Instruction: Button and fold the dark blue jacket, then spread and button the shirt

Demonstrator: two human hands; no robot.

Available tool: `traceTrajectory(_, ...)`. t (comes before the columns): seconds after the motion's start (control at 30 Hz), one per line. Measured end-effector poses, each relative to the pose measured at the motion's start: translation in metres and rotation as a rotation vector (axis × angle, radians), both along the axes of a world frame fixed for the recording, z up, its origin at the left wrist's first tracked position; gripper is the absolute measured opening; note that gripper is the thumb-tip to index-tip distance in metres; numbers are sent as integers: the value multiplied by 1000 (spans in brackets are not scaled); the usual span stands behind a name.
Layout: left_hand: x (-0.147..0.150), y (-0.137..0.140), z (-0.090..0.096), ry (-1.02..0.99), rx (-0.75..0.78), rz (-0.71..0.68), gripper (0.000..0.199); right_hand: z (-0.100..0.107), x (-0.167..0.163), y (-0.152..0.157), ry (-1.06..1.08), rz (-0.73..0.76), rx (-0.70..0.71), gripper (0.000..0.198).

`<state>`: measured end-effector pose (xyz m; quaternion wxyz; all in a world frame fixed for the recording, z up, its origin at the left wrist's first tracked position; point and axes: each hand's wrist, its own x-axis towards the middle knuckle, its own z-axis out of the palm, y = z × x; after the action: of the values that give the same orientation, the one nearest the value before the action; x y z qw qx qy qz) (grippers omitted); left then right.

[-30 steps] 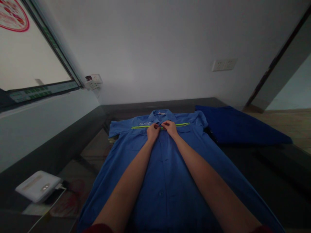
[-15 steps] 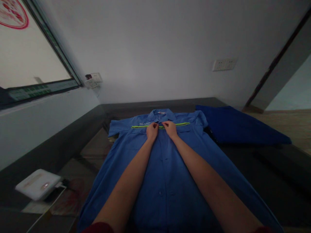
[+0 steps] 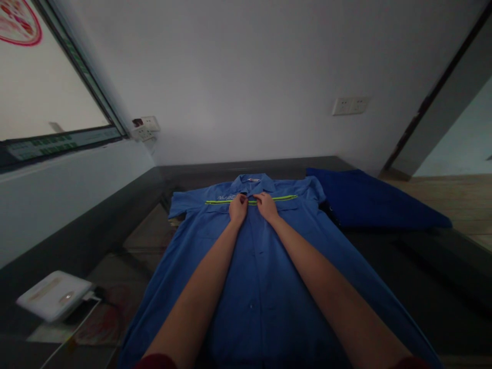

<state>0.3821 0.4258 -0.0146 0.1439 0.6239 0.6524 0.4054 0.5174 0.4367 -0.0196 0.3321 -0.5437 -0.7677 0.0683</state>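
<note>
A blue short-sleeved shirt [image 3: 242, 266] lies front up on the dark table, its collar at the far end and a yellow-green stripe across the chest. My left hand [image 3: 239, 207] is closed in a pinch on the front edge of the shirt, just below the collar. Beside it, my right hand [image 3: 266, 205] pinches the opposite front edge, fingers bent over the cloth. A small gap separates the two hands. Whatever lies between the fingertips, such as a button, is too small to make out. Buttons and buttonholes show lower down the front.
Folded dark blue cloth [image 3: 372, 200] rests on the table [image 3: 415, 277] at the right. A white box-shaped device [image 3: 56, 294] with a cable [image 3: 73, 333] sits at the left. Wall sockets [image 3: 350, 105] are above the table's back edge, and a window [image 3: 49, 87] is at the upper left.
Both hands stay at the same spot below the collar, with the right fingers shifting slightly over the cloth. The whole view has moved slightly.
</note>
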Motion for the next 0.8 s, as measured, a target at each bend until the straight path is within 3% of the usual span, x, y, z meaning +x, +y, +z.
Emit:
traceTrajectory(0.13, -1, -5, 3, 76, 49, -32, 26, 2, 1, -3, -54, -24, -42, 37)
traceTrajectory(0.3, 0, -15, 8, 384, 125, -93, 27, 6, 5, -9, -191, -25, -39, 35)
traceTrajectory(0.5, 1, -16, 0, 489, -4, -108, 46, 4, 11, -11, -310, -106, -138, 39)
traceTrajectory(0.8, 1, -9, -5, 602, -189, -59, 52, 3, 8, -15, -319, -234, -173, 45)
